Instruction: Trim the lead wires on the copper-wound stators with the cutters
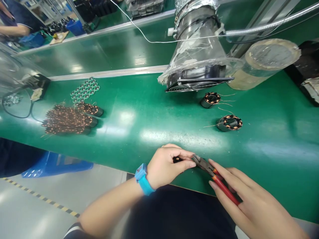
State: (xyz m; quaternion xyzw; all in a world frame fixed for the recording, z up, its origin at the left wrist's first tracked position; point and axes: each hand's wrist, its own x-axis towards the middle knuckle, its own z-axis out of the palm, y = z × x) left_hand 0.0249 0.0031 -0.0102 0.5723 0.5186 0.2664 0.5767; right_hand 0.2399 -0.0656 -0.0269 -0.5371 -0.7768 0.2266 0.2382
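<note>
Near the front edge of the green bench, my left hand [167,165] is closed around a copper-wound motor stator [176,159], which my fingers mostly hide. My right hand [239,189] grips a pair of red-handled pliers [224,189]. The pliers' jaws meet the tips of my left thumb and forefinger; whether a wire is between them is too small to tell. Beyond my hands, two more stators stand upright on the bench: a nearer one [229,123] and a farther one [210,100], both with thin wire ends sticking out.
A dense group of stators [67,121] stands at the left, with a cluster of small round parts [85,90] behind it. A fume hood with a fan grille [196,85] hangs low over the back. A cloudy cylindrical container [264,66] stands right of it. Another person's arm [15,30] shows far left.
</note>
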